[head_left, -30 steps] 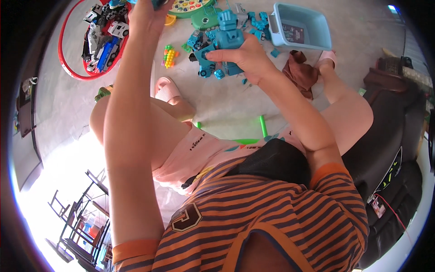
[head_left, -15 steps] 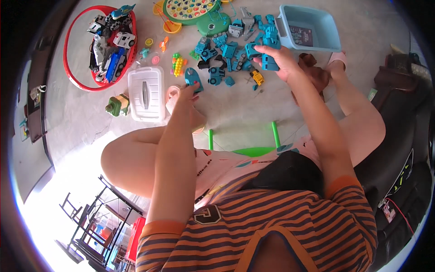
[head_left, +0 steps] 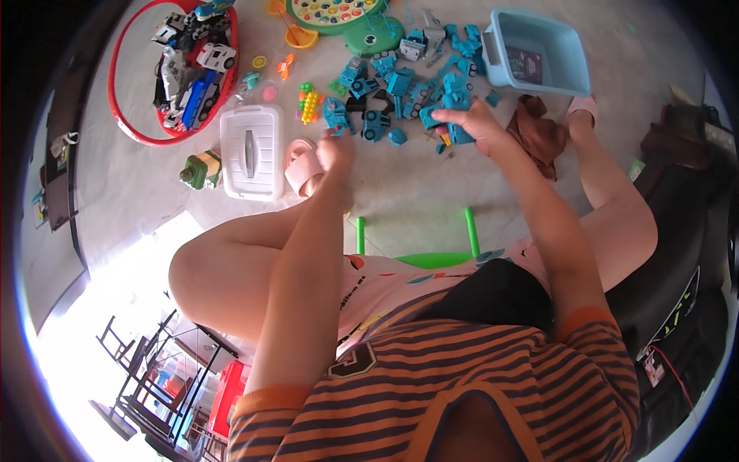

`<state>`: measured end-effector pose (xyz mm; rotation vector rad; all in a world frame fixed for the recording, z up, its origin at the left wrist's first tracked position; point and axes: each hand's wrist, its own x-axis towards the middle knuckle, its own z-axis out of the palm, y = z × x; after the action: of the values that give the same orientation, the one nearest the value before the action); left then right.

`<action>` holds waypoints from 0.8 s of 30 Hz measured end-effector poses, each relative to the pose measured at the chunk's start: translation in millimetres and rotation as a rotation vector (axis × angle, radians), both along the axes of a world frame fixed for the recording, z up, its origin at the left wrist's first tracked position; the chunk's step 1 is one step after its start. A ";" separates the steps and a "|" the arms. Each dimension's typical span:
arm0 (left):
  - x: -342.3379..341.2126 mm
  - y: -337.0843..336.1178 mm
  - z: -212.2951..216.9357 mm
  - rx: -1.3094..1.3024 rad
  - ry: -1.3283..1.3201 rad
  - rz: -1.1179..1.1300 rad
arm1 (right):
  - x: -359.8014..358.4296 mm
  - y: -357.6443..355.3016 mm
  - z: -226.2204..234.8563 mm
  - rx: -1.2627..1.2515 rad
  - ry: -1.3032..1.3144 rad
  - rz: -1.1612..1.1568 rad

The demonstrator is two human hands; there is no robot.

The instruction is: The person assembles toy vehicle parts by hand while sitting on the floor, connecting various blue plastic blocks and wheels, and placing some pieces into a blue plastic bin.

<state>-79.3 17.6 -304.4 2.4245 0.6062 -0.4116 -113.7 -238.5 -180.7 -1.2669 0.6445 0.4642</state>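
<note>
My right hand [head_left: 479, 126] is closed around a teal toy robot [head_left: 456, 94], its thumb across the lower part. Farther left, my left hand [head_left: 336, 151] grips a teal toy vehicle piece [head_left: 336, 115] by its near end. Several more teal toy vehicles [head_left: 376, 125] and parts lie on the floor between and beyond the two hands. A small yellow toy [head_left: 444, 140] shows partly beneath the robot. Next to the left hand's piece rests a yellow and green toy [head_left: 309, 106].
A light blue bin [head_left: 573, 75] stands at the far right, beside a brown cloth [head_left: 535, 138]. To the left are a white lidded box [head_left: 265, 154], a green toy [head_left: 202, 171] and a red-rimmed container [head_left: 113, 100] with toy cars. A green fishing game [head_left: 373, 37] lies at the back.
The right hand has brought the robot lower and nearer to me. In the left hand the piece has turned, showing another side. The view has shifted slightly.
</note>
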 end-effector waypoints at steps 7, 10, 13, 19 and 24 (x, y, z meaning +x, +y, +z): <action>-37.5 -80.9 139.3 -1.153 0.501 0.049 | -15.4 26.2 7.6 -0.100 -0.059 0.278; -32.1 -56.4 181.1 -1.195 0.529 -0.114 | -19.6 18.3 51.5 -0.144 -0.180 0.382; -38.2 -38.5 207.6 -1.134 0.594 -0.208 | -31.5 6.4 99.9 0.048 -0.062 0.444; -63.3 -52.4 198.7 -1.119 0.667 -0.183 | -48.8 4.2 119.9 0.163 -0.001 0.277; -67.0 -60.0 194.6 -1.225 0.686 -0.403 | -60.2 22.7 99.2 0.102 0.056 0.236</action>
<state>-146.3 -42.3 -109.8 1.1568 0.0206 -1.3369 -174.0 -215.8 -81.6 -1.2416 0.5136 0.7205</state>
